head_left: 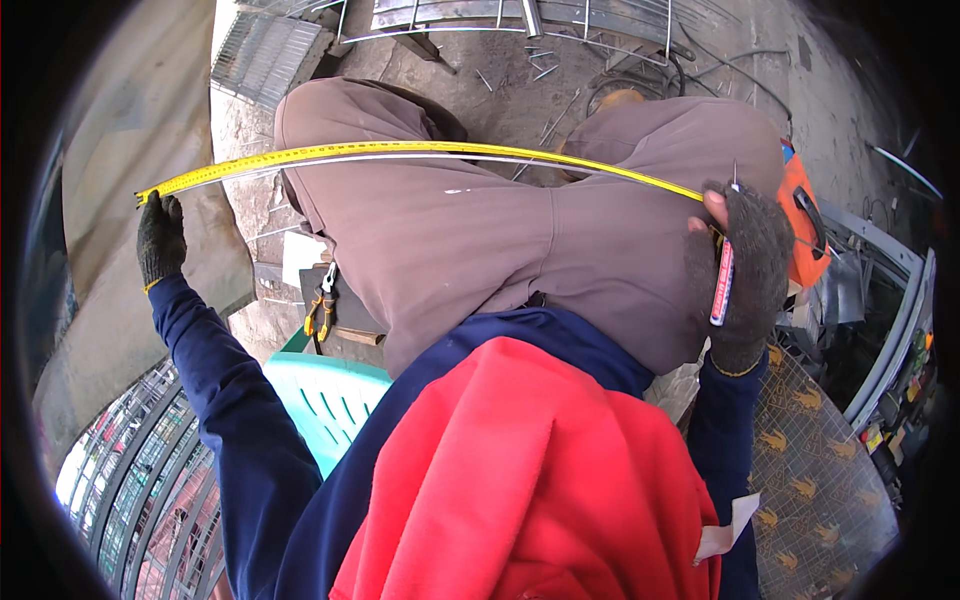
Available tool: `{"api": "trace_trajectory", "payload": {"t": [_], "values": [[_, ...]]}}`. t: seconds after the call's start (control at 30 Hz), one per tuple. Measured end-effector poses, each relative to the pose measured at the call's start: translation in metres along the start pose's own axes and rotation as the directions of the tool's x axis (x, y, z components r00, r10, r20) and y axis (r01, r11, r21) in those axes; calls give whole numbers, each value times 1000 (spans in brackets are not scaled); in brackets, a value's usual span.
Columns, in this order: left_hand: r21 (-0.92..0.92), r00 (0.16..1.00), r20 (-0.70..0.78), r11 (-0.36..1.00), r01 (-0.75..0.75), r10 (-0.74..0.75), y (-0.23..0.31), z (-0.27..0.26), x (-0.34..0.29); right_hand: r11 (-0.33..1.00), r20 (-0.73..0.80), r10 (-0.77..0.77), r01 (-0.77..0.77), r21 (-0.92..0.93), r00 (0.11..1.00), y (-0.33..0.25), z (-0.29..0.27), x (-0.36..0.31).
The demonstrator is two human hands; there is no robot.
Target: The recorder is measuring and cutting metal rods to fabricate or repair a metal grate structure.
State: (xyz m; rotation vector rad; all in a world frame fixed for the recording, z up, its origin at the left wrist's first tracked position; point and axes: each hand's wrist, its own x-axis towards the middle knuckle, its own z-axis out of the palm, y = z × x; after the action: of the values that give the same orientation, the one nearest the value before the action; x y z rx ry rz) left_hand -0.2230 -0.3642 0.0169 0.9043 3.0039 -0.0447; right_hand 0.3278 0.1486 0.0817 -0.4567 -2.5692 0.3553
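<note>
A yellow tape measure [420, 147] is stretched in a slight arch across my thighs. My left hand [161, 238], in a dark knitted glove, is closed on the tape's left end, out past my left knee. A thin pale metal rod [500, 159] runs just below the blade, close along it; its ends are hard to make out. Above my right thigh, my right hand [752, 265], gloved with some fingertips bare, is closed round the tape's other end. A white and red marker pen [722, 285] is tucked in the same hand. The glove hides most of the tape's case.
Yellow-handled pliers [322, 305] lie by my left hip, beside a mint-green plastic chair [325, 395]. Ahead, a metal frame [590, 38] stands near a wire grid [265, 58] and scattered rod pieces. An orange case [800, 225] sits right, near metal profiles [890, 330].
</note>
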Motion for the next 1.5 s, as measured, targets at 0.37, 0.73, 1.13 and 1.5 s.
{"api": "trace_trajectory", "payload": {"t": [0.37,0.73,1.13,1.5], "values": [[210,986,-54,968,-140,155,21,-15,1,959,239,192,-234,160,952,33,-21,10],[-347,997,57,938,-21,43,-105,23,10,958,237,168,-215,189,957,35,-14,10],[-834,971,188,498,237,-147,-116,54,24,976,185,203,-215,47,962,32,-3,0],[-938,923,303,98,333,-239,-94,44,21,990,264,138,-140,-14,954,28,-9,0]]}}
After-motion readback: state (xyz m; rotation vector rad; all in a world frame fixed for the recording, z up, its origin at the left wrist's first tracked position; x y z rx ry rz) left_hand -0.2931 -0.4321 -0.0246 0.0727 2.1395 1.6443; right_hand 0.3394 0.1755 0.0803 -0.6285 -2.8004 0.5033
